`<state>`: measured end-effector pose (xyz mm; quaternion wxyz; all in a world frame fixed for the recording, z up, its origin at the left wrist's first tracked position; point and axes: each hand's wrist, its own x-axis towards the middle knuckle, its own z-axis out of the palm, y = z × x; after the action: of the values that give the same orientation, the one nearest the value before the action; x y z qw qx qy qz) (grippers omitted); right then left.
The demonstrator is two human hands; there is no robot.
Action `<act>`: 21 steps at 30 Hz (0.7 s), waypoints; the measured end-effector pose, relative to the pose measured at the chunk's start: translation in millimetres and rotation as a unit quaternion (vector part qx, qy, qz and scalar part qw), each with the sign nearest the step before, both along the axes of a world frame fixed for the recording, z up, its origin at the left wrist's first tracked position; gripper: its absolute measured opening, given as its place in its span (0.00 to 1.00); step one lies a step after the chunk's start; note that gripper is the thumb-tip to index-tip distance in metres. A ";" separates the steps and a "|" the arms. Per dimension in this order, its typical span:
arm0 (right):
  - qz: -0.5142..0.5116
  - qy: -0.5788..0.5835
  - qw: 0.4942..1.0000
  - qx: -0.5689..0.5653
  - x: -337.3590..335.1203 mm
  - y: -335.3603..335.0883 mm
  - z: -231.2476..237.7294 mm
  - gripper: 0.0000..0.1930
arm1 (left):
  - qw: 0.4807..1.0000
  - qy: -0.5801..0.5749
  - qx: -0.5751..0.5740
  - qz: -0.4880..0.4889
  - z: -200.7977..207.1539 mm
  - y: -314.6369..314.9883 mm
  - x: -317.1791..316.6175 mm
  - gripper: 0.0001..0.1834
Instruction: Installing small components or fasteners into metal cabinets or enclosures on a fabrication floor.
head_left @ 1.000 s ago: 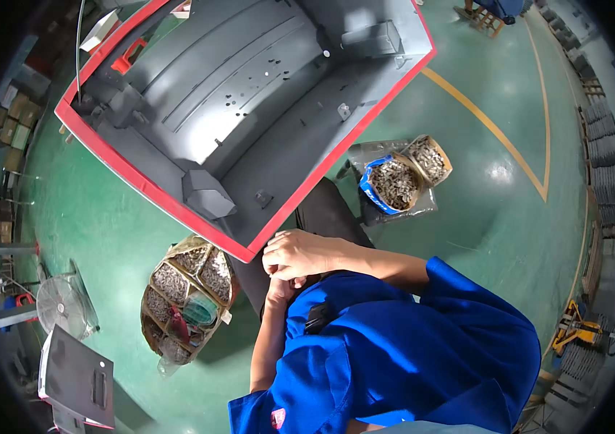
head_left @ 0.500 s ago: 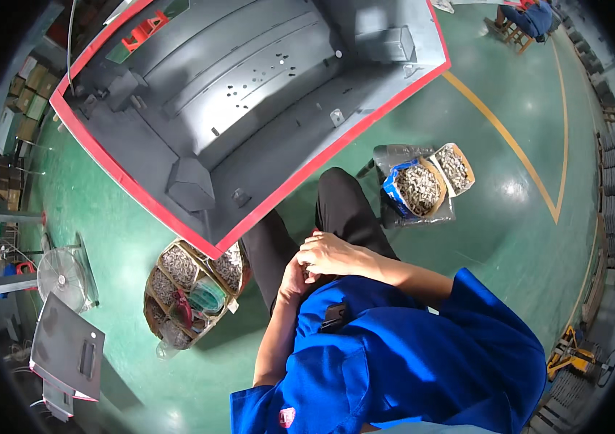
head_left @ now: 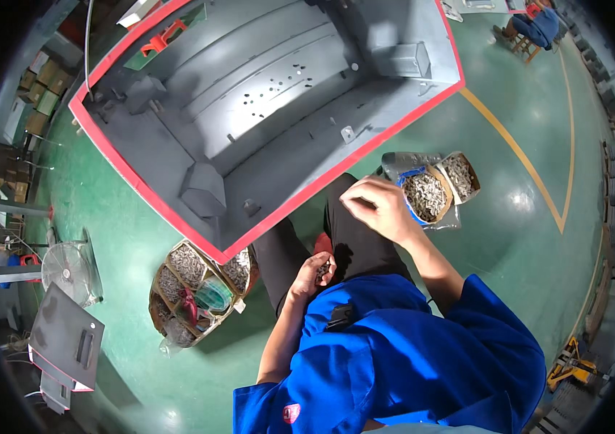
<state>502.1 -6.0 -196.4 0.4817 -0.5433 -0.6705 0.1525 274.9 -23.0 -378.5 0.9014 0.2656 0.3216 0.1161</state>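
Note:
My left hand (head_left: 310, 278) rests over my lap, its fingers curled round a small heap of dark metal fasteners (head_left: 323, 270). Their exact kind is too small to tell. Raised above my knee, my right hand (head_left: 382, 208) has its fingers bent together in a pinch; whatever they may hold does not show. It is close to the red-edged rim of a large grey metal cabinet (head_left: 271, 137), which lies tilted with its open side toward me. Beside that hand stands an open blue-and-white box of small metal parts (head_left: 425, 197).
A second carton of metal parts (head_left: 459, 176) adjoins the box. Left of my legs sits a divided tray (head_left: 199, 336) of small hardware. Farther left are a floor fan (head_left: 69, 267) and a grey panel (head_left: 69, 336). A person (head_left: 535, 27) sits at the far right.
My hands, together over my lap before, are now apart. The right has moved up and to the right, and the left now shows the fasteners in its palm. The view has shifted slightly.

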 end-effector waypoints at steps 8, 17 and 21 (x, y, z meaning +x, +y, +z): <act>-0.224 0.156 0.947 0.168 61.9 -14.7 28.3 0.06 | 0.999 0.023 -0.009 0.021 14.0 -3.2 1.0 0.19; -0.444 -0.038 0.874 0.193 184.9 -19.8 65.3 0.24 | 0.998 0.044 -0.035 0.034 29.0 -7.8 9.5 0.26; -0.382 0.067 0.920 0.046 184.6 -23.8 80.2 0.26 | 0.999 0.022 0.006 0.038 39.1 -17.0 15.1 0.21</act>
<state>686.7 -29.8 -116.1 0.5721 -0.7238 -0.3839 -0.0384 290.1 -40.0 -339.4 0.8873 0.2611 0.3507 0.1465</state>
